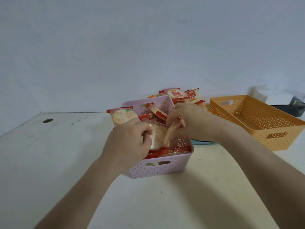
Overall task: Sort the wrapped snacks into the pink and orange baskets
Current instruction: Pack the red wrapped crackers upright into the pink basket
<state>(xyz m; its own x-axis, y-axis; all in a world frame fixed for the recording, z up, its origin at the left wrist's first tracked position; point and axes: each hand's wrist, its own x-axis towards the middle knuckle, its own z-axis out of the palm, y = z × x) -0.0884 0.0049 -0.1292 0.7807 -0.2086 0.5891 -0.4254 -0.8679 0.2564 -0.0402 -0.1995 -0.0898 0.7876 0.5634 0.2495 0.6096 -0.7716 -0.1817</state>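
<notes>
1. Two bare forearms reach forward over a pale, scuffed tabletop [57, 154] from its near edge.
2. The left hand [130, 142] is curled closed on a clear, red-trimmed snack wrapper [156, 136] inside a pink perforated plastic basket [158, 169] at the table's middle.
3. The right hand [189, 123] pinches another crumpled wrapper [170, 134] above the same basket, which is crowded with red-and-white packets.
4. More wrapped snacks [179, 95] lie heaped just behind it, near the far edge.
5. An orange perforated plastic basket [267, 134] sits toward the right edge, with no snacks visible inside.
</notes>
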